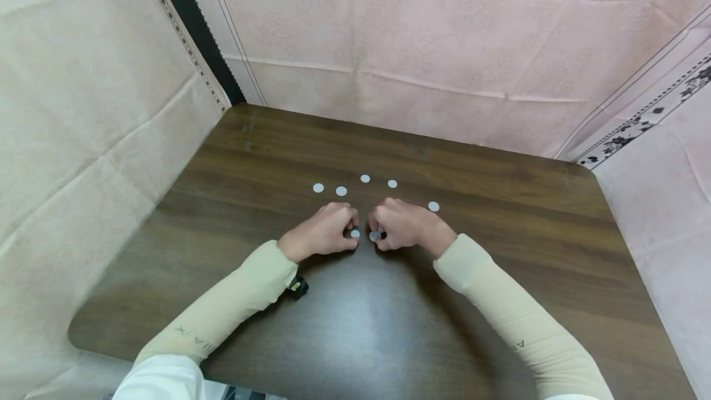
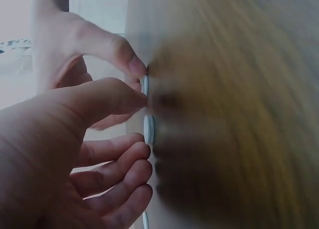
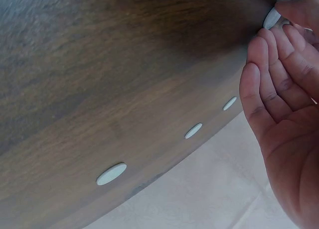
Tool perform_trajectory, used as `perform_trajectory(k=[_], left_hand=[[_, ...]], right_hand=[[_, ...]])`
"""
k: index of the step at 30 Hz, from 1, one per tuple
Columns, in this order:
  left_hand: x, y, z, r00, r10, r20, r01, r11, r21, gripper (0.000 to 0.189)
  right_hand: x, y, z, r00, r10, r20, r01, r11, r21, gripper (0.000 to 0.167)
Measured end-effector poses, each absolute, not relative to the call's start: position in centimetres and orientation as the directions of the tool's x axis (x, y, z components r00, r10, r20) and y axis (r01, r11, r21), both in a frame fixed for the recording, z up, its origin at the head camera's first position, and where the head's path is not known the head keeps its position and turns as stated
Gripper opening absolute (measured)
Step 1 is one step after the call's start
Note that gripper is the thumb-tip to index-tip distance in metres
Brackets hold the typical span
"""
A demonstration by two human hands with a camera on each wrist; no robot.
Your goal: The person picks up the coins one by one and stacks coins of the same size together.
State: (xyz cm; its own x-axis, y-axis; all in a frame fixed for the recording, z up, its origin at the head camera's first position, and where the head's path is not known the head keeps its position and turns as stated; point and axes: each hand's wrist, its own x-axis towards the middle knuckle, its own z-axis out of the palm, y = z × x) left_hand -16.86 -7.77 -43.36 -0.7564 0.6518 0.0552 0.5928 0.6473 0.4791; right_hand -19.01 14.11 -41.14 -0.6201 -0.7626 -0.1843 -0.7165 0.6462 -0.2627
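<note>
Two small white discs sit near the middle of the frame, side by side and apart, one at each hand. The left disc [image 1: 355, 234] is between the thumb and fingers of the left hand [image 1: 323, 231], which curl in narrowly about it; I cannot tell how firmly they press. The right disc [image 1: 375, 236] is at the fingertips of the right hand [image 1: 407, 225], with the thumb against it and the fingers bent close on its other side. The two hands face each other, fingertips near but apart.

Just beyond them, five more white discs lie flat in a loose arc: a far-left disc [image 1: 318, 187] with a second disc [image 1: 341, 191] near it, a third disc [image 1: 365, 178] highest in the frame, a fourth disc [image 1: 392, 184] to its right, and a fifth disc [image 1: 434, 207] near the right wrist.

All this is on a dark brown wood-grain table [image 1: 533, 252]. Cream sleeves [image 1: 222, 307] with dark lettering reach in from the lower corners, and a small black device [image 1: 298, 287] shows beside the left cuff. Pale pink cloth [image 1: 444, 36] hangs across the top, and a dark floral border [image 1: 644, 122] runs down the cloth at upper right.
</note>
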Motion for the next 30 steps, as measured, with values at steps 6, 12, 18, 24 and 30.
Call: perform_trajectory(k=[6, 12, 18, 24, 30], left_hand=[[-17.0, -6.5, -43.5, -0.720, 0.691, 0.064, 0.630, 0.612, 0.477, 0.010], [-17.1, -6.0, -43.6, -0.705, 0.704, 0.086, 0.655, 0.601, 0.457, 0.010], [-17.1, -5.7, -43.8, -0.706, 0.703, 0.092, 0.660, 0.604, 0.446, 0.009], [-17.0, -5.4, -44.0, -0.702, 0.705, 0.100, 0.662, 0.595, 0.456, 0.006], [-16.9, -5.0, -44.1, -0.698, 0.708, 0.108, 0.670, 0.592, 0.448, 0.006]], right_hand=[[-19.2, 14.4, -41.3, -0.623, -0.761, -0.182, -0.692, 0.645, -0.325, 0.008], [-19.2, 14.6, -41.7, -0.636, -0.756, -0.157, -0.673, 0.642, -0.366, 0.011], [-19.2, 14.9, -41.8, -0.649, -0.748, -0.140, -0.662, 0.646, -0.379, 0.011], [-19.1, 15.2, -41.8, -0.666, -0.732, -0.144, -0.643, 0.660, -0.389, 0.013], [-19.1, 15.4, -41.8, -0.674, -0.723, -0.151, -0.623, 0.667, -0.410, 0.011]])
